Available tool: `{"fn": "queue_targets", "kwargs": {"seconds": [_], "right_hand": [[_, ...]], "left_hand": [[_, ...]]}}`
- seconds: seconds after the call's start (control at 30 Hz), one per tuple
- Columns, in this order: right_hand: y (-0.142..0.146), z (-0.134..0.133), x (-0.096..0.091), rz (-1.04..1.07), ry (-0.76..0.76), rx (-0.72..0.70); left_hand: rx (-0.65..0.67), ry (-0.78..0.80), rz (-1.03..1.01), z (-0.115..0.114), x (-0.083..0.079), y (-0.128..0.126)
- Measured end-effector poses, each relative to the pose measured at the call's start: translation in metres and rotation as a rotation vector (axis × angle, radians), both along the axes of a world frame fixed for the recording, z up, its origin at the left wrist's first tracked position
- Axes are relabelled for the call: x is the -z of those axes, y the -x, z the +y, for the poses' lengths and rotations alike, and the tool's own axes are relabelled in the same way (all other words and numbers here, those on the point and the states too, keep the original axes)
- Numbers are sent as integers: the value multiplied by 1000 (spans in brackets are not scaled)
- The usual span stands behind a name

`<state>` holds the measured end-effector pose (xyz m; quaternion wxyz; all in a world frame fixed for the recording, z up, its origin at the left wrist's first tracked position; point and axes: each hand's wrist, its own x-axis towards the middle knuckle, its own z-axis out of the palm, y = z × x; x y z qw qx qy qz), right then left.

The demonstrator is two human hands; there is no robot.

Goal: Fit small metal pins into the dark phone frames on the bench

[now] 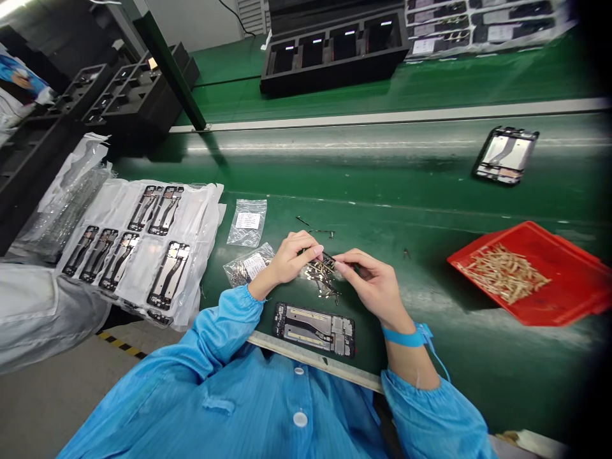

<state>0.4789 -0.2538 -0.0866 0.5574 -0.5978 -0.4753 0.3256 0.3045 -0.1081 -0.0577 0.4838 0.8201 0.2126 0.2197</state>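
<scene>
My left hand (297, 256) is closed in a pinch, thumb against fingers, at one end of a small dark strip-like part (327, 260). The thumb and fingers of my right hand (371, 280) pinch its other end; its exact kind is too small to make out. Just under my fingertips lies a loose pile of tiny metallic and dark parts (324, 284). Between my forearms, near the table edge, a phone frame (313, 328) lies flat with its inner side up. A few thin dark pieces (322, 232) are scattered beyond my hands.
On the left are a white tray (143, 255) of phone frames and two clear bags (247, 222) (251, 262). A red bin (568, 274) of cotton-tipped sticks stands right. Another phone frame (507, 155) lies farther back. A black box (335, 64) sits on the raised rear surface.
</scene>
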Motion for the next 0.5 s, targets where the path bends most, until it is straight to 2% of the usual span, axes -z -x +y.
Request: {"fn": "queue_targets", "kwargs": {"seconds": [0.1,0.2,0.33,0.4,0.5], "right_hand": [[-2,0,3,40,-13,-2],[2,-1,-3,61,-24,32],[19,-15,-16,55,-49,105],[29,-31,-19,-14,-61,141],[34,-54,-15,-209,-54,181]], "left_hand": [[12,-10,1,0,2,-2],[27,5,-100,-5,4,-6],[207,60,-202,-31,-4,-3],[244,221,-185,-54,-13,2],[70,594,-220,-89,-16,1]]}}
